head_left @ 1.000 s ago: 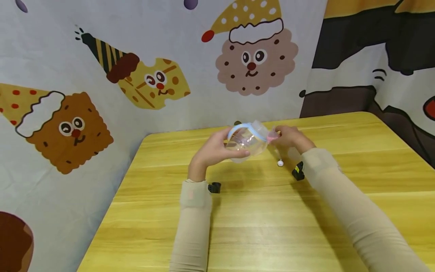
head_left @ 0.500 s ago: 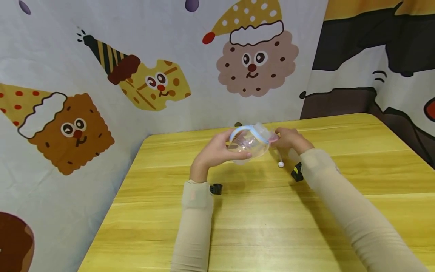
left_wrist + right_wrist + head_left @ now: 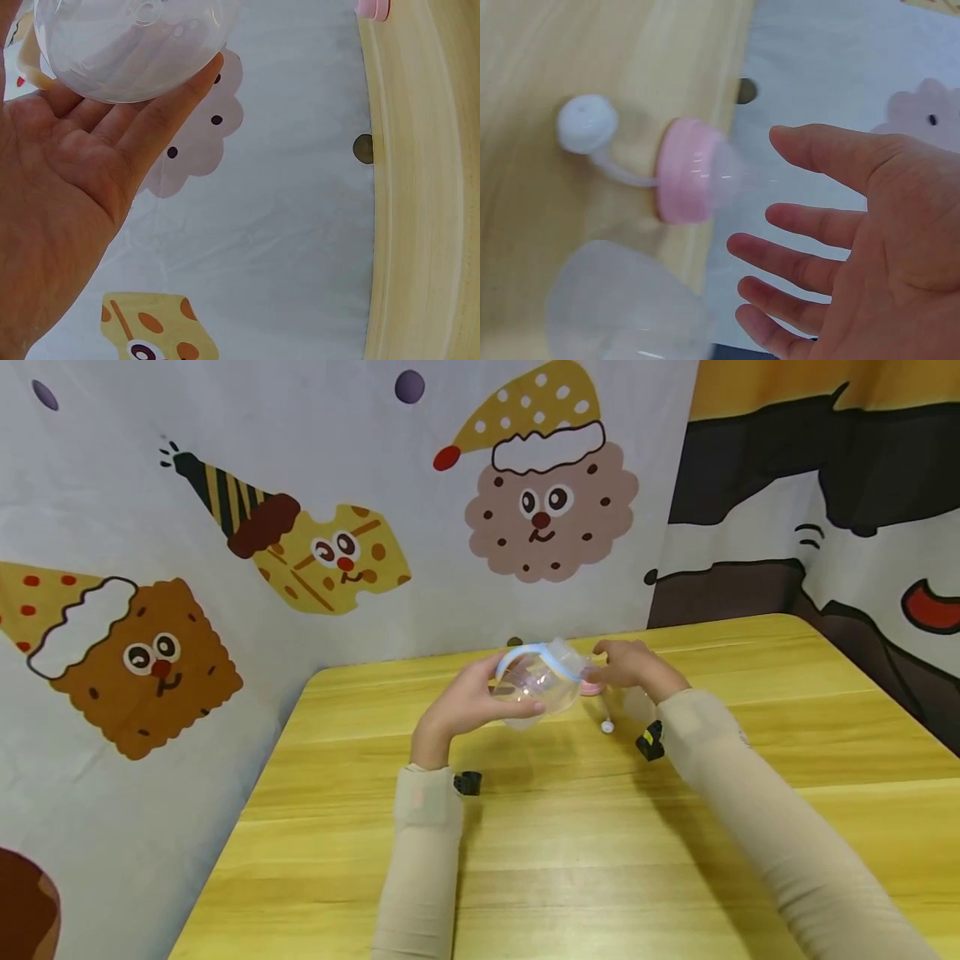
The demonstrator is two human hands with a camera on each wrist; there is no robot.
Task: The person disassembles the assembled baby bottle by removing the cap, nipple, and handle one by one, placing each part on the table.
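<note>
Tilted above the table, a clear baby bottle (image 3: 551, 689) with a pale blue handle ring is held by the left hand (image 3: 472, 695). In the left wrist view, its rounded base (image 3: 135, 56) lies against the fingers. The right hand (image 3: 885, 247) has its fingers spread and holds nothing. Near its fingertips a pink screw ring (image 3: 684, 174) with a clear teat (image 3: 726, 176) stands on the table, teat up. From the ring runs a thin straw (image 3: 619, 172) with a white weighted ball (image 3: 587, 124) at its end. Part of the bottle's handle is hidden behind the left hand.
A translucent dome cover (image 3: 622, 307) is on the wooden table (image 3: 540, 860) near the right hand. Black wrist cameras hang by the left cuff (image 3: 468, 783) and right cuff (image 3: 650, 741). A cartoon-printed cloth (image 3: 450, 602) rises at the table's back edge.
The right hand has let go of the pink ring with the teat, now on the table, and its fingers have opened. The left hand still holds the bottle nearly in place.
</note>
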